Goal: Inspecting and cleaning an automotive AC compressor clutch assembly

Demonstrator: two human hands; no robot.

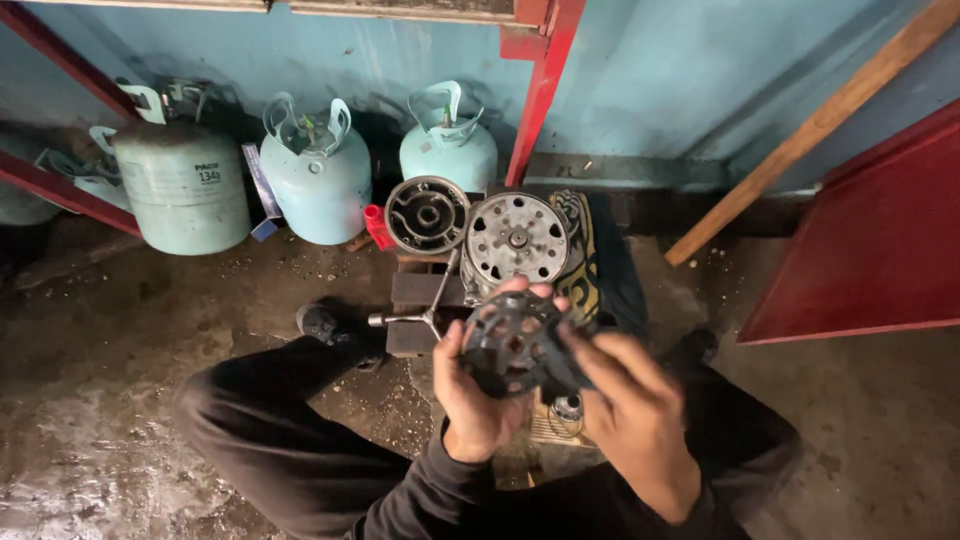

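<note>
A dark round metal part with slots and holes point(512, 345) is held up in front of me. My left hand point(478, 385) grips its left rim from below, thumb on the face. My right hand point(630, 405) closes on its right side, fingers over the rim. Just beyond it on the floor stands a silver round motor body with a holed face plate point(517, 238). Beside that leans a grey pulley disc point(427, 214). A metal cross wrench point(425, 312) lies on dark blocks point(420, 290) below the disc.
Three pale green gas cylinders point(185, 185) point(318, 180) point(448, 150) stand against the blue wall. A red metal post point(540, 90) rises behind the motor. A red panel point(870, 240) and a wooden batten point(810, 130) stand at right. My dark-trousered legs point(280, 420) spread over the stained concrete floor.
</note>
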